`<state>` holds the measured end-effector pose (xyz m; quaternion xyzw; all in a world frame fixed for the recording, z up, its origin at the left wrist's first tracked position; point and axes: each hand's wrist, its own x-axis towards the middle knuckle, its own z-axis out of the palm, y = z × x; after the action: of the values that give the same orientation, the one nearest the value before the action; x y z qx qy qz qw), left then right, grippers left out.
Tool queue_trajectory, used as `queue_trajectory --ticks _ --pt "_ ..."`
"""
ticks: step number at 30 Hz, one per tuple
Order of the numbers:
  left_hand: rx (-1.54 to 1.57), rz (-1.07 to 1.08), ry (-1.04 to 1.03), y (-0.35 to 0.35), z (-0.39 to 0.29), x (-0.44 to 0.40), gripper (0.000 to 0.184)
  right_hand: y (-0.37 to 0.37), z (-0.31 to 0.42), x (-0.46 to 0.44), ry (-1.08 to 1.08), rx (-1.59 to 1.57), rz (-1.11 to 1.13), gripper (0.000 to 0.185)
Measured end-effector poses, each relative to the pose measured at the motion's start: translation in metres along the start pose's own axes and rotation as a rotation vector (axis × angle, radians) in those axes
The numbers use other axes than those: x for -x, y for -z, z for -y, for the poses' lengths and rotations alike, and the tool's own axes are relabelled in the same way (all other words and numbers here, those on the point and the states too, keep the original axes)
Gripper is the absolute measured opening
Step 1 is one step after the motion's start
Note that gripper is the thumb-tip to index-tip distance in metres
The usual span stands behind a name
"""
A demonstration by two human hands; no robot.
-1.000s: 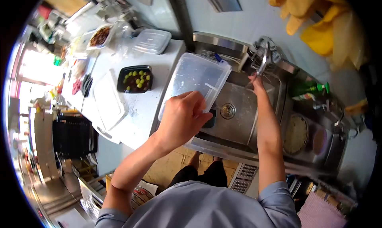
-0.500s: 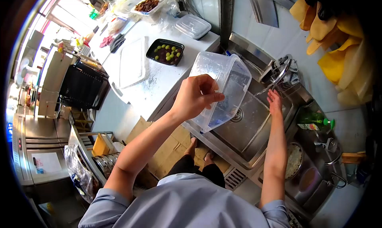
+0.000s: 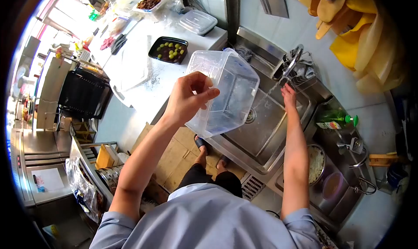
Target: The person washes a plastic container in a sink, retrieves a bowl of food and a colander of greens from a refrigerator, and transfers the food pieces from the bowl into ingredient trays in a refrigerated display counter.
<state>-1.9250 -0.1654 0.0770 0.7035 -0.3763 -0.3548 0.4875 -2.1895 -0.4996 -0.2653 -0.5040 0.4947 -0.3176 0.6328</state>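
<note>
My left hand pinches the near rim of a clear plastic container, which is tilted over the left side of the steel sink. Wet patches and drops show on the container's walls. My right hand is beside the faucet, its fingers stretched out and holding nothing. A thin water stream falls next to these fingertips into the sink, towards the drain. Whether the fingertips touch the water or the faucet, I cannot tell.
A white table at the left bears a black tray of green fruit and a lidded clear box. Right of the sink are a green soap bottle and a bowl of white food. Yellow gloves hang above.
The container in my left hand has tipped so more of its inside shows. My right hand stays by the faucet. The whole view has shifted slightly.
</note>
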Motion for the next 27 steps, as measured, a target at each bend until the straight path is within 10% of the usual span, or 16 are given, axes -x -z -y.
queue_trajectory --ticks 17,27 --pt "0.235 0.026 0.02 0.034 0.001 -0.01 0.022 0.013 -0.021 -0.007 0.167 0.733 0.122 0.071" --pt "0.38 -0.015 0.087 0.058 0.028 -0.029 0.027 -0.006 -0.012 0.075 0.053 0.434 -0.016 0.047"
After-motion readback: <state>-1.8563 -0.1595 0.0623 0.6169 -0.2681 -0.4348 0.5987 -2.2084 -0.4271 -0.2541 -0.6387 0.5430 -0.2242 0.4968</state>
